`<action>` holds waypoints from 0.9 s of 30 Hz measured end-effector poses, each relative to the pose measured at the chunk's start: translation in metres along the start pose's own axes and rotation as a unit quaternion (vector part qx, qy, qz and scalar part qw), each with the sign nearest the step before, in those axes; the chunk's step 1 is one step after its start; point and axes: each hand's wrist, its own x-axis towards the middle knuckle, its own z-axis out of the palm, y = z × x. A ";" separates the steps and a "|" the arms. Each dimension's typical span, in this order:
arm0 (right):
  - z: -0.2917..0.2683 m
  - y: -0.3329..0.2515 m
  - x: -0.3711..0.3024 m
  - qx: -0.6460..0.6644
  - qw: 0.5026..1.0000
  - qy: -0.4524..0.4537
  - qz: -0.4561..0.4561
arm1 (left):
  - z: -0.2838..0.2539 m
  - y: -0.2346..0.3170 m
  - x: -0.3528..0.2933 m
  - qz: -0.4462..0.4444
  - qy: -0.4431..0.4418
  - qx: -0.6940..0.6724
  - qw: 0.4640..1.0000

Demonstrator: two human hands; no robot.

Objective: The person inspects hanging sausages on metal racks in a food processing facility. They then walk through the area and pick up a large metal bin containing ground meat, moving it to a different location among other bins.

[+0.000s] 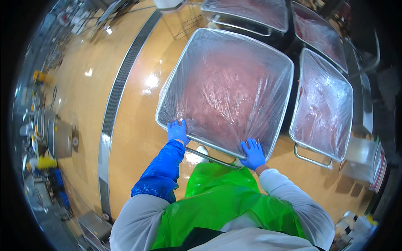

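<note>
In front of me stands a large square metal cart (290,85) of pink ground meat, covered by a clear plastic sheet (226,83) drawn into creases toward its near edge. My left hand (178,131), in a blue glove with a blue sleeve cover above it, rests on the sheet at the near left corner, fingers spread. My right hand (253,154), also blue-gloved, lies on the near rim toward the right with its fingers apart. Below the rim, between the hands, runs the cart's push handle (211,158).
A second covered meat cart (322,104) stands close on the right, with more covered carts (251,12) behind. A metal floor drain (119,88) crosses the tan floor on the left. Wheeled metal bins (60,138) line the far left. A clear plastic box (362,154) sits at right.
</note>
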 end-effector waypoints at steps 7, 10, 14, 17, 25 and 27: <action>-0.051 0.045 0.048 0.011 0.999 0.034 0.033 | -0.066 0.003 0.053 0.153 -0.074 0.062 0.984; -0.064 0.055 0.061 0.004 0.998 0.030 0.060 | -0.082 -0.002 0.071 0.196 -0.095 0.067 0.974; -0.069 0.047 0.066 0.004 0.997 0.006 0.082 | -0.075 -0.010 0.090 0.235 -0.139 0.034 0.962; -0.063 0.042 0.063 -0.008 0.995 0.003 0.097 | -0.074 -0.040 0.087 0.304 -0.149 -0.023 0.941; -0.055 -0.025 0.077 -0.091 0.946 -0.130 0.282 | -0.055 -0.221 0.132 0.267 0.084 -0.259 0.924; -0.071 -0.055 0.095 -0.129 0.900 -0.219 0.355 | -0.051 -0.285 0.145 0.193 0.076 -0.294 0.933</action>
